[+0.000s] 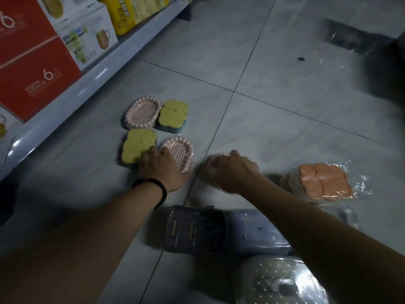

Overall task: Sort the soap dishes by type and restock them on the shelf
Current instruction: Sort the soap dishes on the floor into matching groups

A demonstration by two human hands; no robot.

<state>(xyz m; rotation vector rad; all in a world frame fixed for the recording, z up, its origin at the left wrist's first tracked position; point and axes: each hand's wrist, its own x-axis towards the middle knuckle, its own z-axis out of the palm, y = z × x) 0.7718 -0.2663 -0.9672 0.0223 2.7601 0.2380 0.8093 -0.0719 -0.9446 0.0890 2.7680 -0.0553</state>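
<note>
Soap dishes lie on the tiled floor beside a low shelf. Two pink beaded oval dishes [142, 116] [178, 153] and two yellow-green lobed dishes [173, 115] [137, 148] form a square group. My left hand [162, 168] rests on the near pair, fingers spread over the yellow-green one and the pink one. My right hand [232, 170] is closed on a blurred, plastic-wrapped dish [211, 166] just right of the group. An orange lobed dish [324, 182] in clear wrap lies further right.
Grey-blue wrapped dishes [195, 231] [256, 231] and a clear-wrapped one [282, 281] sit close to me. The white shelf edge [72, 93] runs along the left, carrying red boxes [32, 69], a white mug box [89, 40] and yellow packs [125, 16]. Loose plastic wrap [350, 58] lies far right.
</note>
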